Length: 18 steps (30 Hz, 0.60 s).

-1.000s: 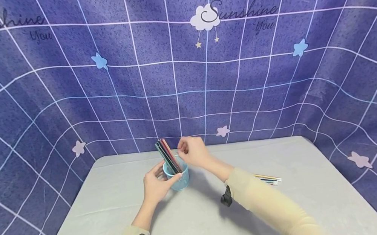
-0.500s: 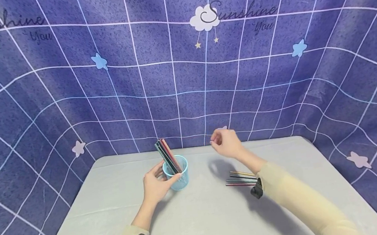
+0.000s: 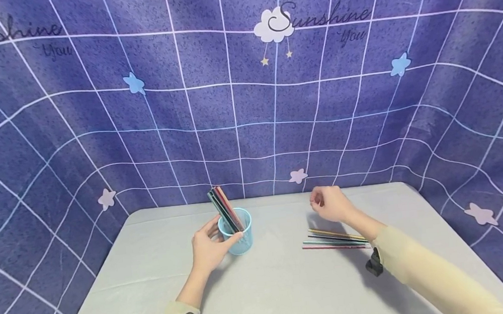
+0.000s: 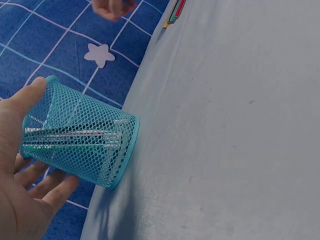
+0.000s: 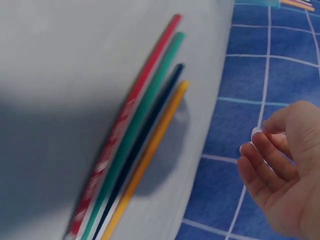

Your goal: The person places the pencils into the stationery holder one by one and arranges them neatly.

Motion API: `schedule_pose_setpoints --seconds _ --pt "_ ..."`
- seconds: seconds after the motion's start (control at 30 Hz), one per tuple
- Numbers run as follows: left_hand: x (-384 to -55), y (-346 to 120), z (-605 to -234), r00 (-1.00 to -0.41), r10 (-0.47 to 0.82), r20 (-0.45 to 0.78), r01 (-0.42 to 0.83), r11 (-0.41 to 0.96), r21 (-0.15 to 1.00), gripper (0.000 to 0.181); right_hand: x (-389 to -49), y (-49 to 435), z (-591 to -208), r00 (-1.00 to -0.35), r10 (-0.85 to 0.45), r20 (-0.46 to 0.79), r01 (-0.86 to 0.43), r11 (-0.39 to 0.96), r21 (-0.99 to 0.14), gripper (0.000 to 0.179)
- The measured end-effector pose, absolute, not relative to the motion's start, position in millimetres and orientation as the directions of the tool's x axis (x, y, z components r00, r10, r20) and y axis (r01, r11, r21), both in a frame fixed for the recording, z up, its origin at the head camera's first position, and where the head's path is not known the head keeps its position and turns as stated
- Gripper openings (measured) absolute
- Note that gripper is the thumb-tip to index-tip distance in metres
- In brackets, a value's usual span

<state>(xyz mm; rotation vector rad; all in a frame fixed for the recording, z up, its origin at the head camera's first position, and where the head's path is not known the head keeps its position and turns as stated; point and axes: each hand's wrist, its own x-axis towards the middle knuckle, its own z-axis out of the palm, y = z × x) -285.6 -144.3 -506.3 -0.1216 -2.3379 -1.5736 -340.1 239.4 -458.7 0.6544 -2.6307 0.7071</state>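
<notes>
My left hand [image 3: 210,247] holds a light-blue mesh pencil cup [image 3: 242,243] on the table, thumb on the near side and fingers round the far left side. Several pencils [image 3: 225,209] stand in the cup and lean left past its rim; through the mesh in the left wrist view their lower ends show. My right hand [image 3: 332,205] hovers over the back right of the table with loosely curled fingers and nothing between them. Below and in front of it lie several loose colored pencils [image 5: 132,102], red, green, dark blue and yellow, side by side.
A pale cloth covers the table [image 3: 274,296]. Behind it and at both sides hangs a blue-purple grid-patterned curtain [image 3: 255,101]. Black straps with small devices sit at both wrists, over cream sleeves [image 3: 426,266].
My right hand has moved away from the cup to the right, above the loose pencils, which its forearm partly covered before. The left hand and the cup have stayed in place.
</notes>
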Motion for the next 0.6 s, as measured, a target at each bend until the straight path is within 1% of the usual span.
schedule_pose_setpoints --seconds 0.17,0.27,0.43,0.6 --pt "-287 -144 -507 -0.945 -0.109 0.309 0.247 0.382 0.890 0.088 -334 258 -472 -0.847 -0.398 0.353 -0.516 0.777 -0.361 0.001" --pt "-288 -144 -508 -0.942 -0.107 0.318 0.257 0.380 0.889 0.087 -331 265 -478 -0.847 -0.446 0.288 -0.526 0.782 -0.335 0.003" --pt "-288 -144 -510 -0.941 -0.103 0.323 0.265 0.371 0.890 0.087 -322 270 -486 -0.841 -0.512 0.178 -0.540 0.768 -0.344 0.003" --pt "-287 -144 -509 -0.944 -0.104 0.313 0.258 0.360 0.896 0.087 -316 269 -493 -0.828 -0.543 0.141 -0.556 0.761 -0.335 0.003"
